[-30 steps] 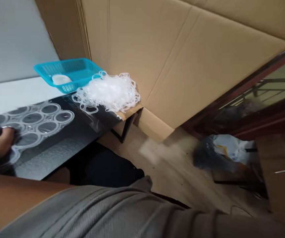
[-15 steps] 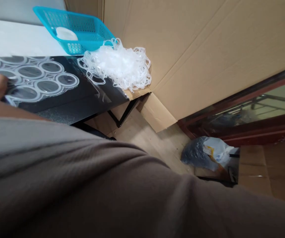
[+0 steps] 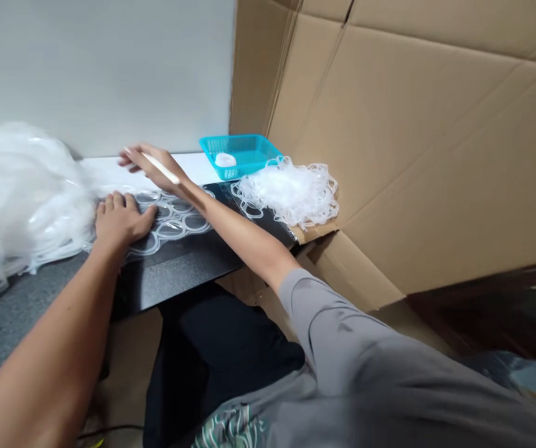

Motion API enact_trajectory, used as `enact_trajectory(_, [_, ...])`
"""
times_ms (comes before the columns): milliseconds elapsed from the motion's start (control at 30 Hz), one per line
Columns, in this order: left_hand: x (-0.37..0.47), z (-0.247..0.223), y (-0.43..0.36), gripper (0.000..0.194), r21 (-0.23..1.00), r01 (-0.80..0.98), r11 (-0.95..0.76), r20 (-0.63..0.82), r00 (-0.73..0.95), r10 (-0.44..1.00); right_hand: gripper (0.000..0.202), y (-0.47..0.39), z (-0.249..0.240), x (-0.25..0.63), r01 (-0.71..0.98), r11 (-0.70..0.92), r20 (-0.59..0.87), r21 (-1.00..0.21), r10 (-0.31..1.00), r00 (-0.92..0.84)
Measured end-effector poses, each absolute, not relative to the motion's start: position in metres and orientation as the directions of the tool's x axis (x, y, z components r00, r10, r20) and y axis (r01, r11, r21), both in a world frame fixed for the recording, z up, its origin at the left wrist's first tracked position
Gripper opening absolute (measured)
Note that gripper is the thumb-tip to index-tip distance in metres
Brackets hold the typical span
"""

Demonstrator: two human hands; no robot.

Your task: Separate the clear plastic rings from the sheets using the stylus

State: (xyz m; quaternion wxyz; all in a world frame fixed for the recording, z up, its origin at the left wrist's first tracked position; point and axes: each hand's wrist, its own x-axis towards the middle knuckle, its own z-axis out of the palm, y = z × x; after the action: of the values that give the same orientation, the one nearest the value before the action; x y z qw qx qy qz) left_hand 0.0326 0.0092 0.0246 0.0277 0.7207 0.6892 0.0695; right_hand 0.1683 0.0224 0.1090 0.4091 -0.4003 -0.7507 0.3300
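My left hand (image 3: 121, 221) lies flat with fingers spread on a clear plastic sheet (image 3: 170, 230) patterned with white-edged rings. Just above the sheet, my right hand (image 3: 153, 163) holds a thin white stick (image 3: 160, 168) that slants back toward the wrist. Its far fingers are partly hidden, and I cannot tell what kind of tool the stick is. Left of my left hand is a large heap of whitish clear plastic sheeting (image 3: 20, 193). A tangled pile of white plastic rings (image 3: 291, 191) sits at the table's right end.
The dark table (image 3: 169, 280) has a white surface along its back. A blue basket (image 3: 258, 168) holding a white roll-like object (image 3: 225, 160) stands behind the ring pile. Tall cardboard (image 3: 412, 143) walls off the right side; a pale panel (image 3: 109, 68) stands behind.
My view has swung left and up from the floor on the right. Both hands and forearms now show, where only part of one hand showed at the left edge.
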Motion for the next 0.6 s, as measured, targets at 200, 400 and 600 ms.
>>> enact_trajectory(200, [0.009,0.026,0.030,0.079,0.141,0.986,-0.094,0.024,0.091,0.996,0.019,0.067,0.029,0.204,0.554,0.536,0.268,-0.637,0.828,-0.492])
enact_trajectory(400, [-0.009,0.026,0.053,0.080,0.080,0.984,-0.162,-0.021,0.164,0.986,0.033,0.044,0.008,0.196,0.512,0.565,0.302,-0.647,0.807,-0.508])
enact_trajectory(600, [-0.022,0.014,0.043,0.074,0.072,0.982,-0.175,0.077,0.169,0.982,0.046,0.029,0.005,0.190,0.497,0.506,0.247,-0.705,0.832,-0.496])
